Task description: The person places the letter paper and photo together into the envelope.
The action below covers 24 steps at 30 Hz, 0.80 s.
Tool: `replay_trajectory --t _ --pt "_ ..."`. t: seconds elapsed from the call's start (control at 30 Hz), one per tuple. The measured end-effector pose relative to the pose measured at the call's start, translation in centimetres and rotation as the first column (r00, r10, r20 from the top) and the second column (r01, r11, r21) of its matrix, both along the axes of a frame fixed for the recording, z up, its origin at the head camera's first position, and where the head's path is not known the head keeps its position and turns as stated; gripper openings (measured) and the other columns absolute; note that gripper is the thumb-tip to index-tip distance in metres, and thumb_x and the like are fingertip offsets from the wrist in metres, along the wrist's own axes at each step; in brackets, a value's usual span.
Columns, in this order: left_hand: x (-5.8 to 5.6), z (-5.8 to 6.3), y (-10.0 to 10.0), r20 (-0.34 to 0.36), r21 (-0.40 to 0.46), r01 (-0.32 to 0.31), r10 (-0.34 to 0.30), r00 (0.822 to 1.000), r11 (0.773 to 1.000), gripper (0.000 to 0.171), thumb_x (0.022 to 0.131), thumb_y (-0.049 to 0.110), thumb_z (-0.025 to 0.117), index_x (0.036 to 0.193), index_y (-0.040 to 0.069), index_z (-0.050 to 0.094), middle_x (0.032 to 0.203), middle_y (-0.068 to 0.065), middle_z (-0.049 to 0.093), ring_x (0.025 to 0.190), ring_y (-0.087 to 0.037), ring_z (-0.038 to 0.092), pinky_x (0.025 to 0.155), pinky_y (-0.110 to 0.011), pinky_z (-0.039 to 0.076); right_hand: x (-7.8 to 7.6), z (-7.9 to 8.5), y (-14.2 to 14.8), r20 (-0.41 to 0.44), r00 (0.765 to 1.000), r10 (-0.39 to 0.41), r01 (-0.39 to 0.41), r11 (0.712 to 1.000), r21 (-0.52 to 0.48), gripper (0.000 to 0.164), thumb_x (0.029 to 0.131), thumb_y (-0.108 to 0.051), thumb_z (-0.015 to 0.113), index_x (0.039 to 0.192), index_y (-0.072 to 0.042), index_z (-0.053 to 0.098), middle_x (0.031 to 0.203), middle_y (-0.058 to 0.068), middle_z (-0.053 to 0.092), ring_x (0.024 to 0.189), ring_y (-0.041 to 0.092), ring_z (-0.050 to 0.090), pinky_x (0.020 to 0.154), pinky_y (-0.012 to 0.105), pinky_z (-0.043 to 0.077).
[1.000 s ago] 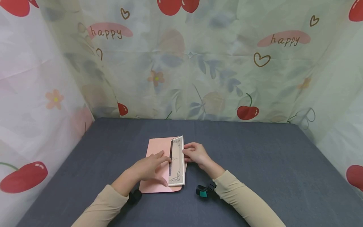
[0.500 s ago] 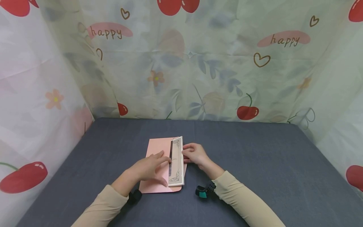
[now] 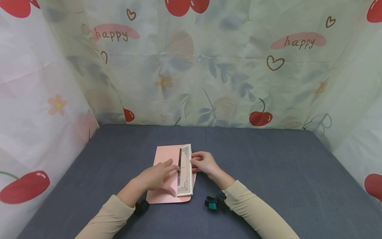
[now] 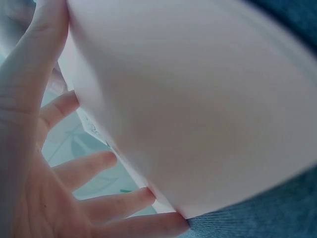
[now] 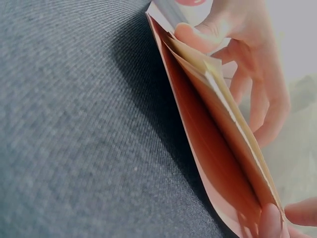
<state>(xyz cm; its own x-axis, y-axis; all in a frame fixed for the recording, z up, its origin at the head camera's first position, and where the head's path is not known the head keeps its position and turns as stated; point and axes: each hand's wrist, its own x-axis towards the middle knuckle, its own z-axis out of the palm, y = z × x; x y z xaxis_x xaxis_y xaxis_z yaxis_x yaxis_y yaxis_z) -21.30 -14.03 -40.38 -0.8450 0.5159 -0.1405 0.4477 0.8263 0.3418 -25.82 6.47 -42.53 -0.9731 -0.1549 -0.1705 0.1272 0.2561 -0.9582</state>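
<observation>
A pink paper sleeve, envelope-like (image 3: 165, 153), lies on the table in the head view. Along its right side is a cream card (image 3: 185, 172) with a white edge and grey scroll ornament, and a dark strip separates it from the pink front. My left hand (image 3: 159, 174) rests on the pink front with fingers spread. At the card's right edge, my right hand (image 3: 205, 162) pinches it between thumb and fingers. From the right wrist view, the pink sleeve's (image 5: 193, 129) mouth gapes, its reddish inside showing below the layered card edge (image 5: 233, 114).
The table (image 3: 253, 159) has a dark grey-blue cloth. A black wrist device with a teal part (image 3: 212, 204) sits below my right wrist, and a black one (image 3: 141, 206) below the left. A printed curtain (image 3: 191, 66) hangs behind and at both sides.
The card's right edge has shifted slightly left toward the pink front, with my right hand moving along with it. My left hand stays in place.
</observation>
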Motion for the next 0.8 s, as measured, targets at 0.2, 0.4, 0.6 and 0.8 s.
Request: replay_trajectory --t 0.2,0.4,0.6,0.8 --pt "-0.03 0.0 0.04 0.002 -0.002 -0.002 0.002 1.0 1.0 0.075 0.061 0.059 0.077 0.123 0.028 0.049 0.148 -0.023 0.033 0.128 -0.046 0.042 0.093 -0.055 0.043 0.19 0.17 -0.06 -0.01 1.0 0.002 -0.002 1.0 0.013 0.033 0.086 -0.002 0.056 0.118 0.007 0.057 0.09 0.013 0.064 0.062 0.008 0.06 0.059 0.025 0.055" --pt "-0.01 0.03 0.07 0.008 -0.009 -0.008 0.008 1.0 1.0 0.075 0.061 0.059 0.077 0.123 0.028 0.048 0.148 -0.022 0.033 0.128 -0.048 0.042 0.094 -0.057 0.042 0.21 0.24 -0.01 -0.013 1.0 0.007 -0.007 1.0 0.025 0.033 0.086 -0.003 0.056 0.118 0.007 0.058 0.091 0.014 0.065 0.062 0.008 0.06 0.06 0.026 0.055" --pt "0.01 0.05 0.12 0.011 -0.013 -0.011 0.011 1.0 1.0 0.075 0.061 0.059 0.077 0.124 0.028 0.048 0.149 -0.022 0.032 0.128 -0.048 0.041 0.094 -0.057 0.042 0.19 0.23 0.05 0.004 1.0 0.009 -0.009 1.0 0.026 0.033 0.086 -0.003 0.056 0.118 0.007 0.058 0.089 0.013 0.065 0.062 0.008 0.06 0.06 0.024 0.055" --pt "0.01 0.06 0.14 0.01 -0.017 -0.011 0.011 1.0 1.0 0.076 0.061 0.059 0.077 0.124 0.028 0.048 0.149 -0.022 0.032 0.128 -0.046 0.042 0.095 -0.055 0.042 0.2 0.32 0.06 0.017 1.0 0.006 -0.006 1.0 0.007 0.035 0.087 -0.004 0.057 0.12 0.006 0.057 0.09 0.014 0.067 0.061 0.007 0.061 0.059 0.025 0.055"
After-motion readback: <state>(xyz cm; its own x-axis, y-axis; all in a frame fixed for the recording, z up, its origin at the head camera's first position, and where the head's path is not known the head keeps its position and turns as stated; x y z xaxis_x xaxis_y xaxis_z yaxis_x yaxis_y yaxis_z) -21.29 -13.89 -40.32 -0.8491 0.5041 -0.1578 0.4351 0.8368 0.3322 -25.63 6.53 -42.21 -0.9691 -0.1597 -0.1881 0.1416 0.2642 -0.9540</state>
